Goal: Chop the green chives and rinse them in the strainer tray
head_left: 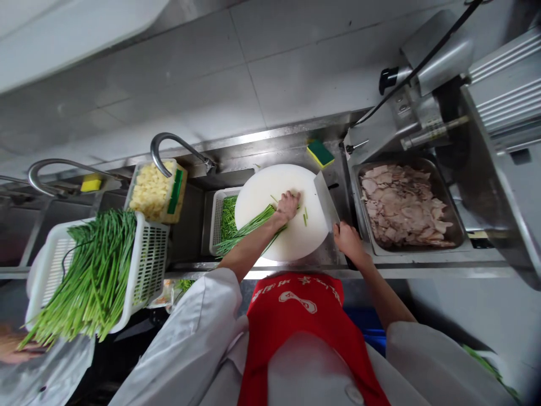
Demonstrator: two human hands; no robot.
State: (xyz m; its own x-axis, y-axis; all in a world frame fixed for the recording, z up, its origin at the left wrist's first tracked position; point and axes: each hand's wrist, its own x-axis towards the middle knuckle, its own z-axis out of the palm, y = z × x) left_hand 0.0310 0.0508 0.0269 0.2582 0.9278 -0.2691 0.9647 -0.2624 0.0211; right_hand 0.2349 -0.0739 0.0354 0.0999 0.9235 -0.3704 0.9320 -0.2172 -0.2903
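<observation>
On the round white cutting board [270, 186] lies a bunch of garlic chives [256, 223], its long ends trailing left over a basket. My left hand [288, 205] is closed over the right end of the bunch, fingertips down near the board; its palm side is hidden. A few short cut pieces [305, 216] lie just right of it. My right hand [347, 241] grips the handle of a cleaver [326, 201], whose broad blade rests over the board's right edge, apart from the chives.
Left of the board sits a white basket [214, 225] of cut greens. A larger basket [146, 265] of long chives is further left, beside another person's hand [17, 345]. A tub of pale cubes [151, 192], a sponge [320, 153], a faucet [181, 145] and a meat pan [408, 206] surround it.
</observation>
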